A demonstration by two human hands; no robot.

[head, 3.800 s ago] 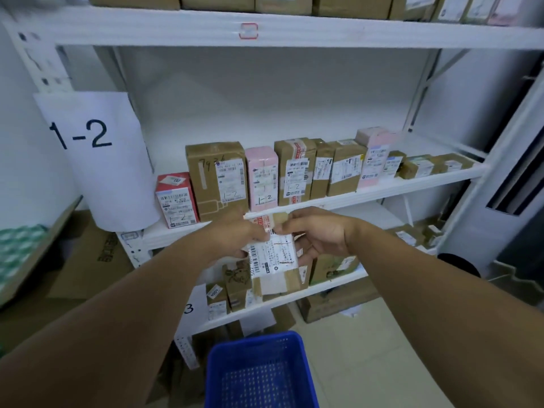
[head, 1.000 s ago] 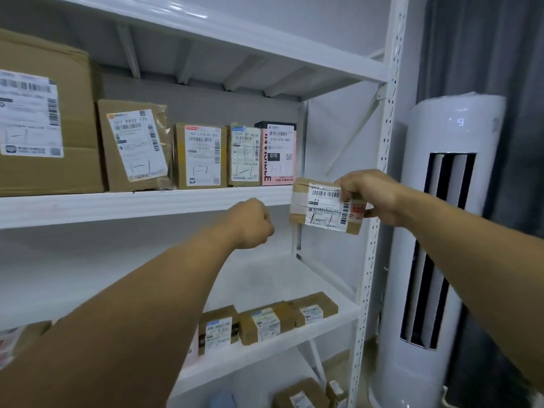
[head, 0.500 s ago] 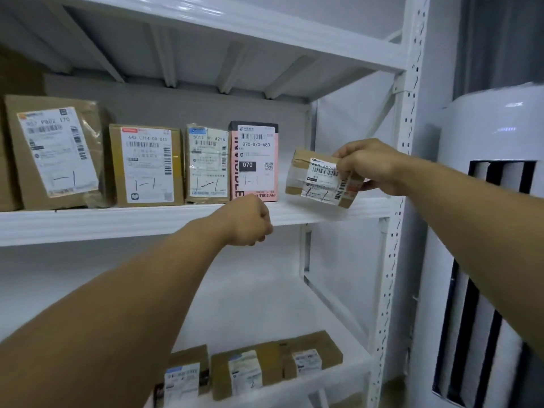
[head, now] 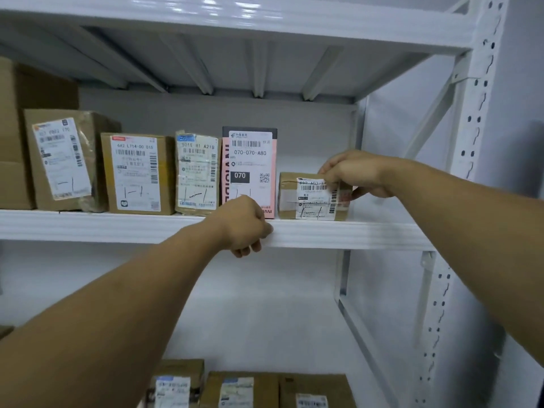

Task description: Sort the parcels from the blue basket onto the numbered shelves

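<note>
Now your right hand (head: 353, 175) grips the parcel (head: 312, 198) on the shelf (head: 368, 232); your left hand (head: 244, 225) is curled and empty.

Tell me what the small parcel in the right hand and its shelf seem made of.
The small parcel: matte brown cardboard, judging by folded edges, with shiny clear tape and a paper label. The shelf: probably white-painted metal, given its ribbed, glossy front edge.
</note>
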